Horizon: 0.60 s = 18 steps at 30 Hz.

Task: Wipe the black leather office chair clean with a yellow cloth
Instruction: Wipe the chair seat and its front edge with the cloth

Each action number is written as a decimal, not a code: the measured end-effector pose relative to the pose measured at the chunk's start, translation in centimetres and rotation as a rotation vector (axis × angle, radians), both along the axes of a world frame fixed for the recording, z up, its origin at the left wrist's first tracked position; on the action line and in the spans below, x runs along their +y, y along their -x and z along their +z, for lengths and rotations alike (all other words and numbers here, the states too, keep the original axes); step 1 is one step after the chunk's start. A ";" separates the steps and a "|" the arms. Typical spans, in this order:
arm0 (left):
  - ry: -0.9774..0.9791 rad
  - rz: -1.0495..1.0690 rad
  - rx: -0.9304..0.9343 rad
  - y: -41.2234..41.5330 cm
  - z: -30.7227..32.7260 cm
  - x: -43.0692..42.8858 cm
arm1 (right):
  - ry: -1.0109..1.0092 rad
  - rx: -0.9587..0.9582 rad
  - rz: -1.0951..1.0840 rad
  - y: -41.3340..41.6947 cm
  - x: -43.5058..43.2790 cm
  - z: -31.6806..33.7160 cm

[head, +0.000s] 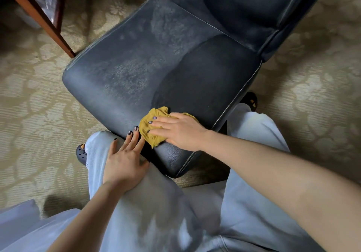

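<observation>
Black leather chair (148,66) fills the middle of the view, standing on a beige carpet (29,115) woven with a pale flower pattern. Its backrest is cut off by the top edge and its base is hidden beneath the seat. The seat is a rounded, padded square with white stitching along its right edge; the left half is dull and grey with a powdery film, the right half is darker and cleaner. Pale blue trousers (254,203) of soft cloth stand astride the seat's near corner, with a dark clog (81,154) showing only in part beside the left leg. A slanted reddish wooden leg (39,17) crosses the upper left; something pale behind it is too blurred to make out. The right hand (179,132) lies flat on the yellow cloth (158,112), fingers straight and slightly apart, pressing it against the seat near the front edge. The cloth is crumpled and partly hidden beneath that palm. The left hand (125,160) rests on the left thigh, fingers straight and apart, their tips touching the seat's front edge, holding nothing
</observation>
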<state>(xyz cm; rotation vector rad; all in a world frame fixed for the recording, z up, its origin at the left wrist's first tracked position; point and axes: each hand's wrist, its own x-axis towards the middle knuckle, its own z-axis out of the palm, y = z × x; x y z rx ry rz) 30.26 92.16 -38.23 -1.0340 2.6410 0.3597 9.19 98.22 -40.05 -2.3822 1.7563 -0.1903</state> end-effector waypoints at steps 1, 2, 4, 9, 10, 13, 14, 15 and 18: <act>-0.006 0.003 0.001 0.0 0.1 0.0 | 0.006 -0.003 -0.012 0.0 -0.5 -0.1; -0.011 0.009 0.006 0.0 0.1 0.1 | 0.018 -0.005 -0.026 -0.1 -0.9 -0.1; -0.021 0.026 0.008 0.0 0.2 0.2 | 0.047 -0.011 -0.068 0.0 -1.7 -0.2; -0.074 0.064 -0.011 0.5 0.8 0.3 | 0.020 0.040 -0.244 1.2 -3.6 0.5; -0.092 0.093 -0.016 0.8 1.1 0.3 | -0.018 0.069 -0.284 1.8 -3.9 0.7; -0.080 0.167 -0.064 2.2 2.1 0.6 | -0.062 0.088 -0.426 4.2 -4.0 1.5; -0.048 0.170 -0.071 2.8 2.4 0.8 | -0.063 0.089 -0.472 5.1 -3.9 1.6; -0.019 0.164 -0.076 3.5 2.7 0.8 | -0.069 0.095 -0.514 6.1 -3.7 1.5; -0.007 0.133 -0.111 5.7 3.3 0.9 | -0.089 0.130 -0.642 9.5 -2.4 1.4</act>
